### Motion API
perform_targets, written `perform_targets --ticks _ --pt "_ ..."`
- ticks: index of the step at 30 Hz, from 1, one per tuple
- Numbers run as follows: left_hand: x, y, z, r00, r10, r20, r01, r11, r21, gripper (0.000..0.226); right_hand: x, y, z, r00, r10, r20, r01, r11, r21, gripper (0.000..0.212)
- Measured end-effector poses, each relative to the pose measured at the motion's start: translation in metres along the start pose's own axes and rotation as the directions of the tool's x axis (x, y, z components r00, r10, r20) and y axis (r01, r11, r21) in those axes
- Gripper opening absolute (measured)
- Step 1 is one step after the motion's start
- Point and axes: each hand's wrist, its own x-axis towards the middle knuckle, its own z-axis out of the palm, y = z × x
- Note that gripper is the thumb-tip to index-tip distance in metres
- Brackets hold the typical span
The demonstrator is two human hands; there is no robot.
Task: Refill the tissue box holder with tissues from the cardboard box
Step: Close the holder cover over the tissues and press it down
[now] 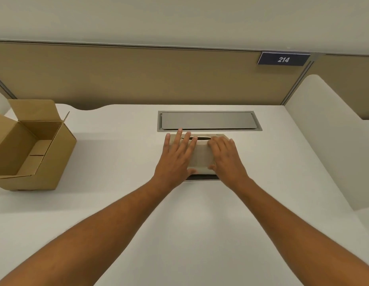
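A beige tissue box holder (pixel 200 156) with a dark slot on top stands in the middle of the white desk (pixel 121 203). My left hand (pixel 175 158) lies flat on its left side, fingers spread over the top. My right hand (pixel 226 156) covers its right side, thumb on the front face. Both hands grip the holder's cover; a dark base strip shows under its front edge. The cardboard box (pixel 28 149) stands open at the left of the desk, and I see no tissues inside it.
A grey cable hatch (pixel 209 120) is set into the desk just behind the holder. A tan partition (pixel 138 79) with a "214" sign (pixel 283 59) runs along the back. A white side panel (pixel 328 141) rises at the right.
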Motion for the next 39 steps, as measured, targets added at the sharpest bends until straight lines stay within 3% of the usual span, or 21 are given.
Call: perform_targets --ticks 4,8,19,25,39 --pt "-0.012 -0.001 0.012 0.999 0.051 0.002 -0.051 0.998 0.037 0.085 -0.018 -0.008 0.011 0.999 0.050 0.018 -0.049 0.997 -0.055 0.078" --pt "-0.025 0.000 0.024 0.996 0.083 -0.030 -0.080 0.994 0.073 0.074 -0.030 -0.011 0.022 0.996 0.079 0.051 -0.075 0.994 -0.081 0.085" --pt "-0.047 0.010 0.038 0.999 0.007 0.035 -0.006 1.000 -0.029 0.078 -0.051 -0.009 0.047 0.998 0.046 0.048 -0.041 0.995 -0.086 0.082" --pt "-0.046 0.011 0.047 1.000 -0.010 0.008 0.011 0.994 -0.105 0.075 -0.052 -0.010 0.054 0.997 0.069 0.025 -0.068 0.997 -0.022 0.090" --pt "0.008 -0.023 0.057 0.999 -0.026 0.022 0.029 0.989 -0.146 0.083 0.014 0.012 0.068 0.997 0.035 0.068 -0.033 0.999 -0.033 0.096"
